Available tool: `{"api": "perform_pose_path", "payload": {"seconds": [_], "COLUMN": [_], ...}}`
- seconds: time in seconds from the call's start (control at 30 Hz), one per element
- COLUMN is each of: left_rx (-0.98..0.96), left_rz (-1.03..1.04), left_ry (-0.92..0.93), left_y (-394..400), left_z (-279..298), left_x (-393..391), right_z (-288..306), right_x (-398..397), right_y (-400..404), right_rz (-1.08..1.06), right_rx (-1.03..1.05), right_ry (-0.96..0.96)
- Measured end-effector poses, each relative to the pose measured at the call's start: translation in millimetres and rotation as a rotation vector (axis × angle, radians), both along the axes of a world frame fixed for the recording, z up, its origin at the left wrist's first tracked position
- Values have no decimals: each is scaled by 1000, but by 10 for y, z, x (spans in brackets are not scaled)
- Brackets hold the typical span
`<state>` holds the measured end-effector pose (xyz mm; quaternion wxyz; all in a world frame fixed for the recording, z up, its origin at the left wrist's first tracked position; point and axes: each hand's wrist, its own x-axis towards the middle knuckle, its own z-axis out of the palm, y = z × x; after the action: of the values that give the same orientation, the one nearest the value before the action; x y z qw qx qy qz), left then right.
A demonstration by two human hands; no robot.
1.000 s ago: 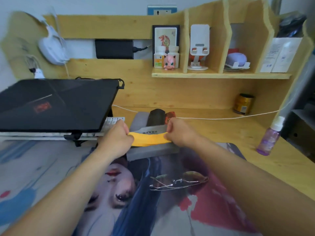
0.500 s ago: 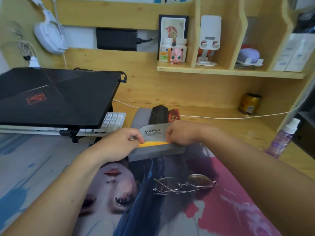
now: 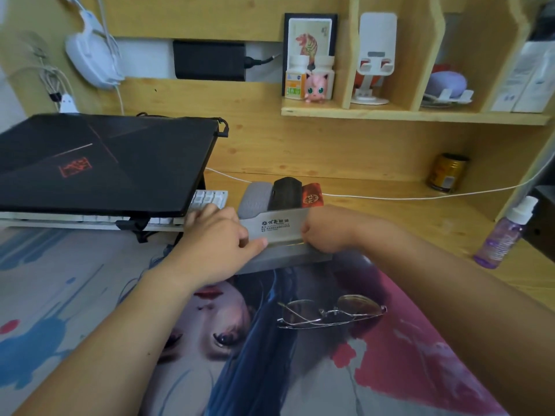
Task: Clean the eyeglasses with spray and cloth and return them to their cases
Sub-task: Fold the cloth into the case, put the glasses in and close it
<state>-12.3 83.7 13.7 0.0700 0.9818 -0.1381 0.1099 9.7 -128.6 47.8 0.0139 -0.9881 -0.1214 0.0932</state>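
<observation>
At the middle of the table [image 3: 390,211], both hands work on a grey eyeglass case [image 3: 279,235] that lies at the far edge of the printed desk mat [image 3: 90,289]. The left hand [image 3: 216,244] grips the case's left end, its fingers curled over the lid and its thumb stretched along the lid's front edge. The right hand [image 3: 324,232] is curled around the right end, with its fingers bent under and out of sight. The lid, printed with a dark logo and small lines of text, stands almost closed, and only a thin sliver of the yellow cloth [image 3: 292,243] shows in the gap beneath it. A pair of thin metal-framed eyeglasses [image 3: 330,313] lies folded on the mat, nearer the person than the case and apart from both hands. Just behind the held case three more cases sit side by side: a grey fabric case [image 3: 255,198], a black case [image 3: 286,192] and a red case [image 3: 312,195]. A purple spray bottle [image 3: 504,238] with a white nozzle stands upright at the right side of the table, well apart from the hands. A closed black laptop [image 3: 99,163] rests on a stand to the left, above a white keyboard [image 3: 207,199]. A gold can [image 3: 447,172] stands against the back panel on the right.
</observation>
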Motion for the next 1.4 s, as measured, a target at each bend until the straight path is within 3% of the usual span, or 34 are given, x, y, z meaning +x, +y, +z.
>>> {"api": "perform_pose_path", "payload": {"seconds": [0.1,0.23,0.37,0.47,0.53,0.63,0.77,0.87,0.93,1.13,1.33,1.4], "left_rx": [-20,-106,-126,-130,-154,-227,-227,-215,-176,-377,-365,-553], "left_rz": [-173,-349,-342,-355,-356,-330,-323,-308,-291,-337,-462,-455], "left_ry": [-100,7,32,6,-10,15,15,17,10,210,301,242], "left_y": [-35,-131,-121,-136,-137,-81,84,142,134,13,-60,-90], "left_z": [-32,-91,-144,-163,-158,-116,-52,-39,-57,-39,7,82], "left_x": [-68,-114,-110,-103,-97,-101,-99,-114,-113,-232,-324,-380], "right_z": [66,72,-19,-67,-170,-225,-93,-142,-181,-62,12,-9], "right_x": [-62,-95,-160,-556,-804,-968,-1075,-1090,-1079,-1067,-1049,-1026], "right_y": [46,34,-272,-531,-767,-1130,-1278,-1112,-1046,-1177,-1168,-1107], "right_rz": [-32,-96,-202,-139,-114,-110,-59,-6,18,31,-3,-1], "right_rx": [-41,8,401,845,972,901,761,637,661,1192,1678,1727], "right_ry": [-66,-87,-230,-78,5,88,449,347,297,195,14,-42]}}
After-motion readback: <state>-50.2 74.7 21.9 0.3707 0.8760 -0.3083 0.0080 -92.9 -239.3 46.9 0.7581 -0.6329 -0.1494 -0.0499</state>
